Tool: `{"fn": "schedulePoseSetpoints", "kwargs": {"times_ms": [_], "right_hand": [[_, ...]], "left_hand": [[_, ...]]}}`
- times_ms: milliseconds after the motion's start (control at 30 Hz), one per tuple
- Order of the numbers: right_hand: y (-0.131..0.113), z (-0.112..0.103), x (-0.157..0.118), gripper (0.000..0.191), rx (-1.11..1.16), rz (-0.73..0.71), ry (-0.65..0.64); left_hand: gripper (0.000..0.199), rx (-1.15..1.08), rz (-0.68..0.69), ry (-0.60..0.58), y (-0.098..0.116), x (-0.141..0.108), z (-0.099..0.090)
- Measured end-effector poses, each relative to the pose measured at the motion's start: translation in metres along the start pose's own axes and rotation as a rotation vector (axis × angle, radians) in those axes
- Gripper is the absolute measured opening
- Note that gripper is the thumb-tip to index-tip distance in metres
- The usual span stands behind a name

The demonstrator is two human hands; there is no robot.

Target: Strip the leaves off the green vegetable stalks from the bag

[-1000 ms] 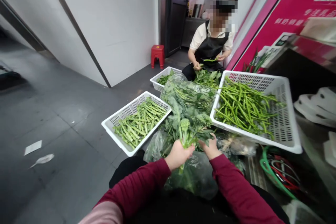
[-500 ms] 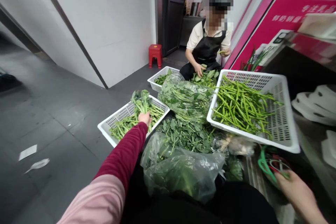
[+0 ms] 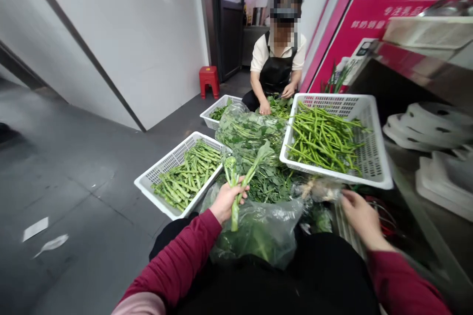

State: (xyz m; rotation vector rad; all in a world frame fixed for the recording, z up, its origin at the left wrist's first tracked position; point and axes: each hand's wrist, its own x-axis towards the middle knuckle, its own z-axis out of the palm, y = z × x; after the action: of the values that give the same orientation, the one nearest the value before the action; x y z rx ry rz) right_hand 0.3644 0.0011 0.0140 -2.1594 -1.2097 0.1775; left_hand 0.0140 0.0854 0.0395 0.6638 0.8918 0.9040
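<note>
Over the clear plastic bag (image 3: pixel 258 236) in front of my lap, my left hand (image 3: pixel 229 199) is closed round a thick green vegetable stalk (image 3: pixel 235 211) with a small leafy top. My right hand (image 3: pixel 362 216) is out to the right, its fingers curled together beside a small clear bag (image 3: pixel 325 190) of pale contents. What those fingers hold, if anything, is hidden. Leafy greens (image 3: pixel 271 182) lie in a heap beyond the stalk. Left of my left hand stands a white basket (image 3: pixel 153 172) of cut green stems (image 3: pixel 188 174).
A larger white basket (image 3: pixel 382 172) of thin green pods (image 3: pixel 323 135) is at the right. Across from me a person (image 3: pixel 275 69) in a black apron handles greens. Behind are another white basket (image 3: pixel 210 120) and a red stool (image 3: pixel 209 81). White plastic containers (image 3: pixel 443 182) stand far right.
My left hand has moved back from the left basket and now holds the stalk upright near my lap. My right hand has moved up and left, away from the green-handled tool. The person's hands came together lower.
</note>
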Motion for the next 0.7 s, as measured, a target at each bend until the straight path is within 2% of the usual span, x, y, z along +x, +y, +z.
{"fn": "schedulePoseSetpoints", "kwargs": {"times_ms": [67, 133, 167, 233, 300, 367, 533, 633, 700], "right_hand": [[-0.072, 0.022, -0.004, 0.033, 0.301, -0.175, -0.196], [-0.134, 0.046, -0.014, 0.046, 0.578, -0.235, -0.311], [-0.158, 0.058, -0.021, 0.047, 0.724, -0.188, -0.373], [-0.187, 0.076, -0.033, 0.043, 1.004, -0.019, -0.492], [-0.197, 0.089, -0.042, 0.032, 1.184, 0.1, -0.568], [-0.196, 0.097, -0.044, 0.026, 1.274, 0.132, -0.601], [-0.2, 0.105, -0.037, 0.028, 1.351, 0.225, -0.687], [-0.206, 0.11, -0.054, 0.026, 1.226, 0.154, -0.507], [-0.207, 0.113, -0.078, 0.022, 1.045, -0.058, -0.397]], "left_hand": [[0.039, -0.023, 0.014, -0.053, -0.008, -0.008, 0.009], [0.034, -0.045, 0.001, -0.086, -0.014, -0.014, 0.015], [0.03, -0.059, -0.017, -0.104, -0.016, -0.016, 0.017], [0.025, -0.111, -0.077, -0.154, -0.016, -0.019, 0.016], [0.023, -0.17, -0.142, -0.209, -0.013, -0.02, 0.012], [0.023, -0.198, -0.193, -0.243, -0.009, -0.018, 0.006], [0.023, -0.211, -0.234, -0.179, -0.004, -0.006, -0.007], [0.023, -0.171, -0.154, -0.088, -0.004, 0.004, -0.01], [0.021, -0.125, -0.083, 0.039, -0.004, 0.012, -0.012]]}}
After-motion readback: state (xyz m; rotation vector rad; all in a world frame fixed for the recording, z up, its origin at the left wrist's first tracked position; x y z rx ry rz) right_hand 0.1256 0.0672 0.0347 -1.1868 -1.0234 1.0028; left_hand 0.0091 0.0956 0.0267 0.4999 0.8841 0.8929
